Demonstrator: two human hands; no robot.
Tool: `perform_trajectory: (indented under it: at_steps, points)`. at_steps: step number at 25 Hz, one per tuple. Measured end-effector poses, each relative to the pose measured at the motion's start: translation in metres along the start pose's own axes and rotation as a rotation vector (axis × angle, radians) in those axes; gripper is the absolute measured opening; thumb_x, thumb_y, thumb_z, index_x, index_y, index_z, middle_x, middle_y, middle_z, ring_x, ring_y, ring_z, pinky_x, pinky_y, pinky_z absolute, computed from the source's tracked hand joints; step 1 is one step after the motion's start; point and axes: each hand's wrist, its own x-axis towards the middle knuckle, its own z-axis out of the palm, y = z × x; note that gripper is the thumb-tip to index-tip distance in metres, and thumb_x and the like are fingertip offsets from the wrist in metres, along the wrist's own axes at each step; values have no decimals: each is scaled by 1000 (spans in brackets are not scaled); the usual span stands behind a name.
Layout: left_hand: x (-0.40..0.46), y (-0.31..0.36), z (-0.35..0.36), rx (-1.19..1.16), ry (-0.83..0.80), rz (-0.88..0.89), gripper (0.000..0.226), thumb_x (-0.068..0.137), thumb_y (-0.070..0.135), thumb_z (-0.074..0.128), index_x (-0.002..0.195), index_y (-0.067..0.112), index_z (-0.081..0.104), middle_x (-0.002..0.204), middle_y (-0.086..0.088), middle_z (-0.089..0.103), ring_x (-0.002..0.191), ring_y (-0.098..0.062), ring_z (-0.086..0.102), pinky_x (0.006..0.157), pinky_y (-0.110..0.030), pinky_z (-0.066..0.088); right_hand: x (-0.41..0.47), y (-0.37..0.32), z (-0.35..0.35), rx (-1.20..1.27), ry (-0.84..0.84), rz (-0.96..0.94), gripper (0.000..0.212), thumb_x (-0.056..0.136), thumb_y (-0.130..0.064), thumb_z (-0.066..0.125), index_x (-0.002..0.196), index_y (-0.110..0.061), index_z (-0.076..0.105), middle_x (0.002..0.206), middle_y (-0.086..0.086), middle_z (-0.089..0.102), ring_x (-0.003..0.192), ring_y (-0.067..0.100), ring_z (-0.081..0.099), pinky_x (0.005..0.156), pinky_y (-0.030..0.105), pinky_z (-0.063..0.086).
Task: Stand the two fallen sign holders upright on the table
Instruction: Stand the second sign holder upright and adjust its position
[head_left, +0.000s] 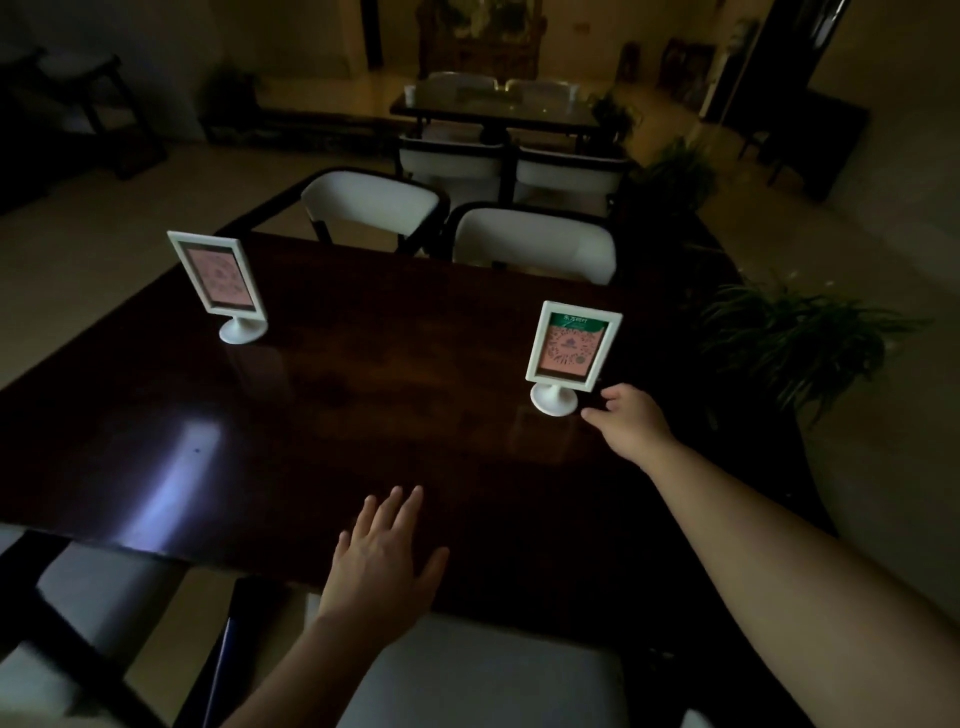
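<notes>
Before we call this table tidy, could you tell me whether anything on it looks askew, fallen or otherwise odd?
Nothing stands out. Both sign holders stand upright on their round bases: the left sign holder near the far left corner, the right sign holder near the right edge. The right hand is open beside its base, and the left hand lies flat on the table.

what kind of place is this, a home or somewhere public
Probably a restaurant or café dining room: white sign holders with payment-style code cards stand on the dark table, and a second table with matching white chairs sits behind.
</notes>
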Motion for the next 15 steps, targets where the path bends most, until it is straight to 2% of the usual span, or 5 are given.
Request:
perform_trajectory:
  at_steps: [2,7,10,13,15]
  points:
    - [-6,-1,4,-24,17,-24,83,89,64,47,157,34,11,166,5,14,152,-21,2,119,-51,22,28,6,-3,72,43,54,62,84,-23,77,138,-10,50,136,14,58,117,31,59,83,32,45]
    - [1,9,22,44,53,-105,81,89,64,48,157,36,13,165,5,18,152,-21,6,118,-50,24,106,21,-9,98,24,4,80,74,-24,86,142,-11,45,142,14,53,125,31,55,98,42,46]
    - [25,37,32,73,46,-126,80,90,65,45,157,35,12,166,5,15,152,-22,4,118,-51,21,130,29,-3,134,-40,-84,70,72,-26,87,132,-16,53,135,9,59,118,28,59,91,42,51]
    - [58,70,41,95,38,-79,80,90,66,43,157,35,12,166,3,16,152,-21,4,118,-50,19,143,35,5,166,-69,-151,53,74,-26,86,120,-17,61,117,3,68,99,21,65,74,32,51]
    - [84,90,43,89,41,-55,80,90,66,45,157,33,16,165,2,19,152,-21,6,119,-51,20,152,37,8,182,-59,-181,41,77,-26,83,113,-18,66,107,1,71,96,21,68,75,31,52]
